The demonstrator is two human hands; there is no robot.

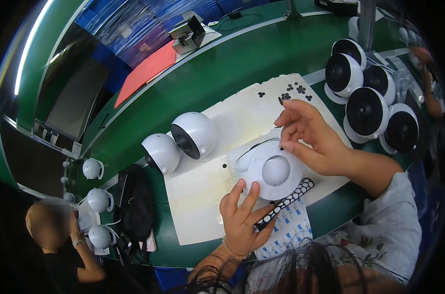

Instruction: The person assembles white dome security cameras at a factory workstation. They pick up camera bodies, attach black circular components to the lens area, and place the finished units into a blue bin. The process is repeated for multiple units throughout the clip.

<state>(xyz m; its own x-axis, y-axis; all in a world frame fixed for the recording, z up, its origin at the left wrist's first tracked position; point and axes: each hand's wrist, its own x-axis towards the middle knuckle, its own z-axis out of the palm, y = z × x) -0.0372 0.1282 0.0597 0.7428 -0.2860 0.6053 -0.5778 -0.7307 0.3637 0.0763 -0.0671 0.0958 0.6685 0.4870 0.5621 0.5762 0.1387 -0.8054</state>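
A white domed camera (275,170) lies with its round base facing up on a cream sheet, a raised disc in the middle of the base. My left hand (245,215) rests two fingertips on the base's near-left edge. Between its other fingers it holds a black strip with white oval holes (296,192), slanting along the base's near side. At the base's far-right rim, my right hand (313,139) has its thumb by a small black dot (281,148); its index finger is raised and the others are bent. A printed backing sheet (291,228) lies under the strip.
Two white cameras with black fronts (195,134) stand left on the cream sheet (193,215). Small black dots (300,89) lie near its far edge. Several more cameras (364,112) crowd the right. A black bag (136,210) and a person (51,225) are at left.
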